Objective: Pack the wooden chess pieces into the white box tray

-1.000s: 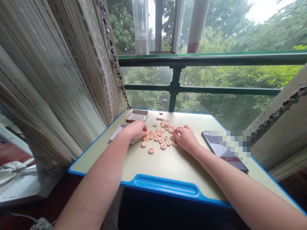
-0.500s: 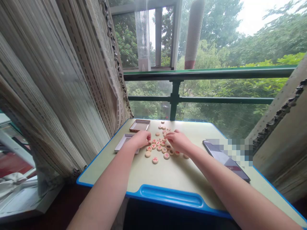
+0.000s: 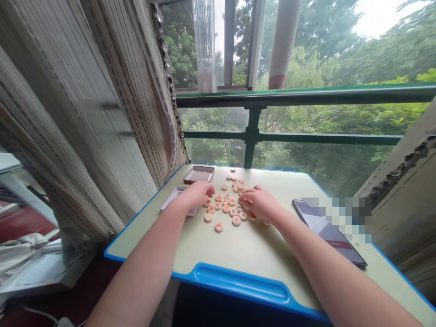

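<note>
Several round wooden chess pieces [image 3: 229,205] with red marks lie scattered on a cream table with a blue rim [image 3: 238,285]. My left hand [image 3: 195,194] rests at the left edge of the pile, fingers curled down onto the pieces, partly over a grey tray [image 3: 172,200]. My right hand [image 3: 261,203] lies on the pile's right side, fingers bent and pinched over the pieces there. What either hand holds is hidden under the fingers.
A brown tray [image 3: 199,174] sits at the table's far left corner. A dark phone [image 3: 329,231] lies at the right. A curtain [image 3: 102,109] hangs close on the left, and a green window railing [image 3: 299,95] runs behind the table.
My right hand has slid left, further onto the pile. My left hand has stayed at the pile's left edge. The camera view has shifted slightly.
</note>
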A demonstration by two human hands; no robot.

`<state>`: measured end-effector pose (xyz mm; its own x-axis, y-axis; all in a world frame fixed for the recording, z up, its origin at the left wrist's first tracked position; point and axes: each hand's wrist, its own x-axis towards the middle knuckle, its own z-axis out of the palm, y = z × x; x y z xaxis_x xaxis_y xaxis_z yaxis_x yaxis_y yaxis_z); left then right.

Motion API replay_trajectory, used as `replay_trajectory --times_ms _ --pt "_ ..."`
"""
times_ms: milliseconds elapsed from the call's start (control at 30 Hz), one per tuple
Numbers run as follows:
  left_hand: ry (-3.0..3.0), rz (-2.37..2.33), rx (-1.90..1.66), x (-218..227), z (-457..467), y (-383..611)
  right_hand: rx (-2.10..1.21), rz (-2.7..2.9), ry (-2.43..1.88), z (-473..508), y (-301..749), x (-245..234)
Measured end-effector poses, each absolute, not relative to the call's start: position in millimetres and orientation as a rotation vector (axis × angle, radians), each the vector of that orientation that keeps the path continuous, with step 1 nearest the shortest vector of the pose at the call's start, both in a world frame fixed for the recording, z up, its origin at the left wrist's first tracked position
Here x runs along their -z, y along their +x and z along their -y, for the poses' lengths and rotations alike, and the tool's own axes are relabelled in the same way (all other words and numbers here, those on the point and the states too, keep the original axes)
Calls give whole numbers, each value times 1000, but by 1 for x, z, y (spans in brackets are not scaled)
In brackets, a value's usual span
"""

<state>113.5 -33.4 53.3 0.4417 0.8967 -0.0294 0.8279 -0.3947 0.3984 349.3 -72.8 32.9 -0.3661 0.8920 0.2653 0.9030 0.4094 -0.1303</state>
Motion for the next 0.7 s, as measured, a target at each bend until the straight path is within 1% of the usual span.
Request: replay_trajectory --times_ms 67,267,600,700 --pt "2364 -1501 -227 -60 38 113 49 2408 -1560 72 349 -33" --pt "2357 -1460 100 -77 60 113 104 2422 -1571 69 347 -31" --pt "2334 -1342 210 -70 58 115 202 2407 -1622 72 339 -31" --pt "2336 -1347 203 -68 55 112 220 2348 -1701 72 340 -33"
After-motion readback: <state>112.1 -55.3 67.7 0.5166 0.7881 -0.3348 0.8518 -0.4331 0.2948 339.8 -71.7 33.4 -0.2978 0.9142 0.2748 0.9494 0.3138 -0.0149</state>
